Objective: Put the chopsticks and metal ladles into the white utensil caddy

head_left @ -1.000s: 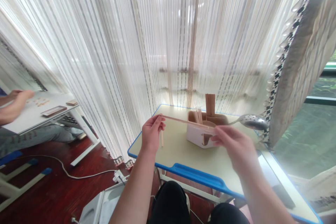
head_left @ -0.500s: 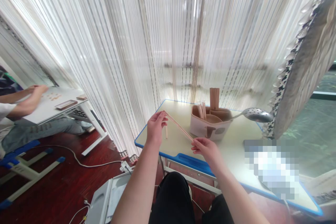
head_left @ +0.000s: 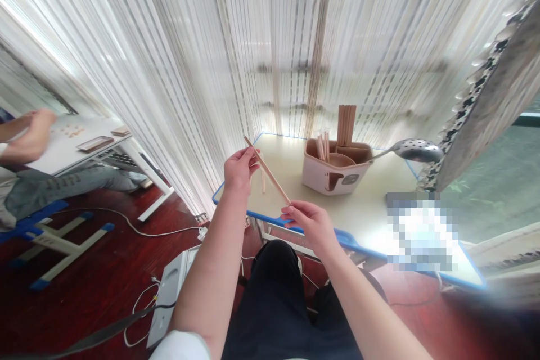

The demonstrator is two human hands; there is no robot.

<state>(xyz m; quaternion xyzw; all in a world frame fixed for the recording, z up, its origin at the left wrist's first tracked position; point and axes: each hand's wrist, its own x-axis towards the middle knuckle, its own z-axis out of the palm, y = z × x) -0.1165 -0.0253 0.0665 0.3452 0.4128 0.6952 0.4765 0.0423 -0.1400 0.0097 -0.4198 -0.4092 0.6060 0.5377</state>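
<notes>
My left hand [head_left: 240, 170] and my right hand [head_left: 311, 224] hold slim wooden chopsticks [head_left: 272, 176] above the table. They slant from upper left to lower right, and whether one or two are held I cannot tell. The left fingers pinch near the upper part, with the tip sticking out past them; the right fingers close on the lower end. Behind them on the tabletop lie other pale chopsticks [head_left: 264, 180]. To the right stands a cutlery holder [head_left: 314, 176] with compartments. Pale sticks [head_left: 323, 146], a brown chopstick bundle [head_left: 346, 125] and a skimmer [head_left: 417, 150] stick out of it.
The cream table [head_left: 278, 149] has a blue edge, with a curtain [head_left: 189, 56] behind. A pixelated bright object [head_left: 422, 233] lies at its right. On the left, a person's hands [head_left: 36, 135] work over another table [head_left: 59, 164]. Cables [head_left: 139, 232] cross the red floor.
My view has shifted, so the table appears higher. The chopsticks are still between both hands; their upper tip now reaches further past my left fingers.
</notes>
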